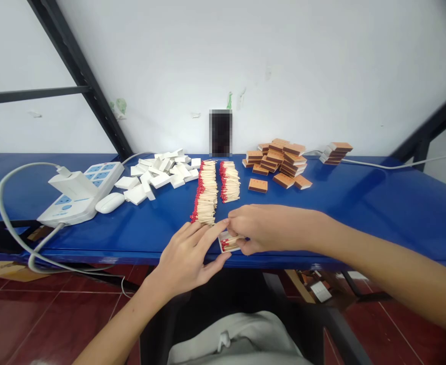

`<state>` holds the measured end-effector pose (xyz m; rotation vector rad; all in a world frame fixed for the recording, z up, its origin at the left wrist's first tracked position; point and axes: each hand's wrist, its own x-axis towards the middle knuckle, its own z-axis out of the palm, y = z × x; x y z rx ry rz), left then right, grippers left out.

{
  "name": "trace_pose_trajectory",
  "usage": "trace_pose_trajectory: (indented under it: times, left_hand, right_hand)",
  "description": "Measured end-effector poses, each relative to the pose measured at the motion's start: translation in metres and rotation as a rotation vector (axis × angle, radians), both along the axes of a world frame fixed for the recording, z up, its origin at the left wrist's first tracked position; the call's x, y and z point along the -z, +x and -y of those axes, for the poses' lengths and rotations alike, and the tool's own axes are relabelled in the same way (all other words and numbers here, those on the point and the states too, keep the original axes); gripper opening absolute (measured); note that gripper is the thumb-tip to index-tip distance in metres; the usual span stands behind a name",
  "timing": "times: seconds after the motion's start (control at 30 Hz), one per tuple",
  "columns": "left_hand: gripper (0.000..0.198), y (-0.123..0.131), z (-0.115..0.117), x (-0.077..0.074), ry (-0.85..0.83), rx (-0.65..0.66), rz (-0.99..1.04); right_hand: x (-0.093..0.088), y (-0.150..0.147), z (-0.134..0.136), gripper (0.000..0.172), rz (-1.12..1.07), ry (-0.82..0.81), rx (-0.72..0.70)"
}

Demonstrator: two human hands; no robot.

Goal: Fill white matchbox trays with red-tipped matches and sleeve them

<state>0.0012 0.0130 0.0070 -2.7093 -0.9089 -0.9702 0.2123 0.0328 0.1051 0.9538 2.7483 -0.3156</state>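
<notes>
the left hand (190,256) has thumb and forefinger set wide around the left end of a white matchbox tray (220,244), though whether they press on it i cannot tell. the right hand (263,228) curls narrow over the tray's other end, above red-tipped matches (228,245) inside; its grip is hidden. two match rows (207,190) lie just beyond the hands, white trays (160,175) farther left, brown matchboxes (279,157) beyond the right hand.
</notes>
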Motion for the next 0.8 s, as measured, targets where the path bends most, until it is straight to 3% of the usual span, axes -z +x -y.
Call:
trace_pose_trajectory:
  times: [0.13,0.27,0.37,0.47,0.6,0.8]
  left_hand:
    - [0.051,0.0,0.0,0.0,0.021,0.007,-0.003]
    - [0.052,-0.001,0.001,0.001,0.01,0.013,0.018]
    - [0.05,-0.001,0.001,0.001,-0.011,0.006,0.008]
    - [0.039,-0.001,0.001,0.0,0.005,0.021,-0.011]
    - [0.031,-0.003,0.0,-0.001,0.011,0.056,0.019]
    - [0.041,-0.001,-0.001,0.002,0.016,0.027,0.027]
  right_hand:
    - [0.001,-0.002,0.001,0.016,-0.03,-0.008,-0.03]
    - [0.008,0.013,-0.003,0.016,-0.22,-0.051,-0.023]
    - [0.019,0.03,-0.013,0.018,-0.349,0.007,0.008]
    - [0.033,0.041,-0.029,0.018,-0.345,0.14,0.08]
    - [0.046,0.046,-0.043,0.018,-0.285,0.097,0.135]
    - [0.036,0.038,-0.02,0.021,-0.296,0.149,0.18]
